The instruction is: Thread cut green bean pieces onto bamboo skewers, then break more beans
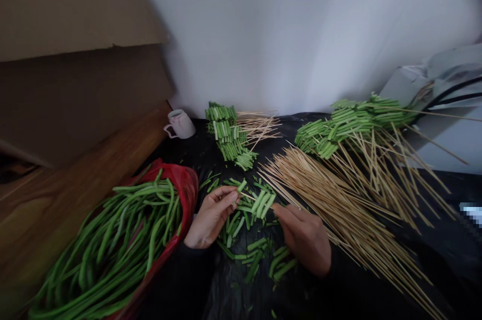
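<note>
Between finger and thumb, my left hand [214, 214] pinches a short green bean piece [242, 186] at the tip of a thin wooden skewer [247, 195]. Several bean pieces [262, 204] sit side by side on that skewer. My right hand [306, 237] is closed around the skewer's other end, just right of these pieces. Loose cut bean pieces [257, 254] lie on the black plastic sheet [226, 300] below and around both hands. A pile of bare skewers [339, 204] is to the right of my right hand.
At left, a red bag [190, 184] holds long green beans [124, 224]. Filled bean skewers are stacked at the back centre [226, 131] and back right [350, 121]. A white mug [181, 124] stands near the wall. A large cardboard box [83, 74] is at upper left.
</note>
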Demonstrator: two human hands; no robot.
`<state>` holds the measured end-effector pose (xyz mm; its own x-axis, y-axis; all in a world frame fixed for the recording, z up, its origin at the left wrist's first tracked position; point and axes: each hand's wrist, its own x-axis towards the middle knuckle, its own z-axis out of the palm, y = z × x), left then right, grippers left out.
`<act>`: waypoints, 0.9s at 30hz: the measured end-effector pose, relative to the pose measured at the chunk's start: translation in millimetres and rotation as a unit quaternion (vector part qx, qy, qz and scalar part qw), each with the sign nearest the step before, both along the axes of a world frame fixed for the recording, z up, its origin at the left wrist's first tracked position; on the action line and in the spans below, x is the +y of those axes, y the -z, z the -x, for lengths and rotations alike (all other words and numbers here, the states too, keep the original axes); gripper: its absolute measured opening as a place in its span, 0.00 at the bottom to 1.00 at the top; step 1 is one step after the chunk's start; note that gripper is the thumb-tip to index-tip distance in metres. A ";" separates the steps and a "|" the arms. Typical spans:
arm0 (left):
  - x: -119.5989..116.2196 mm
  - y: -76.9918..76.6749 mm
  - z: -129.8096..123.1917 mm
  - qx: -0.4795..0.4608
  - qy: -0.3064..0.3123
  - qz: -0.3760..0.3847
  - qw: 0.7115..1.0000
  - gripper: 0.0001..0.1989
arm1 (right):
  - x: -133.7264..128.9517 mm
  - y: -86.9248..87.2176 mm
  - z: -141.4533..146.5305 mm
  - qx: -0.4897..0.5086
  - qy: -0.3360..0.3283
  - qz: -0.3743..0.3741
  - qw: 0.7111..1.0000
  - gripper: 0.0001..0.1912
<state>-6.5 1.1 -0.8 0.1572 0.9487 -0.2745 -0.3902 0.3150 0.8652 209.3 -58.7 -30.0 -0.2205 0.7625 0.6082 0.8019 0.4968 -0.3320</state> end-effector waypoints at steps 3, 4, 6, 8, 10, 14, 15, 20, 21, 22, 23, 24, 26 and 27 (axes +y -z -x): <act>0.5 -0.1 0.8 0.000 0.007 0.007 1.000 0.12 | -0.7 -0.8 -0.1 -0.001 -0.003 0.005 1.000 0.16; 0.5 -0.3 0.8 -0.001 0.010 0.010 1.000 0.12 | -1.0 -1.1 -0.3 0.001 -0.006 0.007 1.000 0.16; 0.5 -0.7 0.8 0.000 0.017 0.014 1.000 0.11 | -1.8 -1.2 -0.7 0.009 -0.015 0.008 1.000 0.16; 0.7 -0.8 0.8 0.001 0.022 0.017 1.000 0.11 | -2.5 -0.6 -1.0 0.017 -0.021 0.009 1.000 0.16; 0.8 -0.5 0.9 0.001 0.030 0.018 0.999 0.11 | -3.0 0.4 -1.0 0.018 -0.019 0.007 1.000 0.16; -0.2 0.4 0.0 0.004 0.047 0.015 0.999 0.11 | -3.9 1.2 0.3 0.021 -0.017 0.005 1.000 0.16; -1.0 0.5 -1.0 0.005 0.051 0.015 0.999 0.11 | -4.1 1.0 0.9 0.022 -0.019 0.008 1.000 0.15; -6.0 -0.5 -9.6 0.031 0.080 0.021 0.996 0.12 | -4.7 -0.7 4.3 0.019 -0.028 0.002 0.999 0.15; -6.6 -0.8 -11.1 0.039 0.080 0.019 0.996 0.13 | -4.6 -0.9 4.7 0.020 -0.029 0.002 0.999 0.15; -6.8 -1.0 -12.2 0.045 0.077 0.015 0.996 0.13 | -4.5 -0.9 5.0 0.020 -0.029 0.003 0.999 0.15; -6.9 -1.1 -12.9 0.051 0.074 0.012 0.996 0.13 | -4.3 -0.9 5.2 0.020 -0.027 0.004 0.999 0.15; -6.8 -1.1 -13.2 0.055 0.071 0.010 0.996 0.13 | -4.2 -0.7 5.3 0.020 -0.023 0.004 1.000 0.15; -6.4 -0.8 -13.1 0.058 0.072 0.005 0.996 0.13 | -3.8 -0.3 5.3 0.020 -0.022 0.006 1.000 0.15; -6.3 -0.4 -12.9 0.058 0.072 0.002 0.996 0.13 | -3.5 -0.2 5.2 0.022 -0.024 0.010 0.999 0.15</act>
<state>6.4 -5.2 -0.4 0.2586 0.9173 -0.3027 -0.2388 0.3644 0.9001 204.1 -62.3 -29.8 -0.2305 0.7630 0.6038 0.7610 0.5281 -0.3768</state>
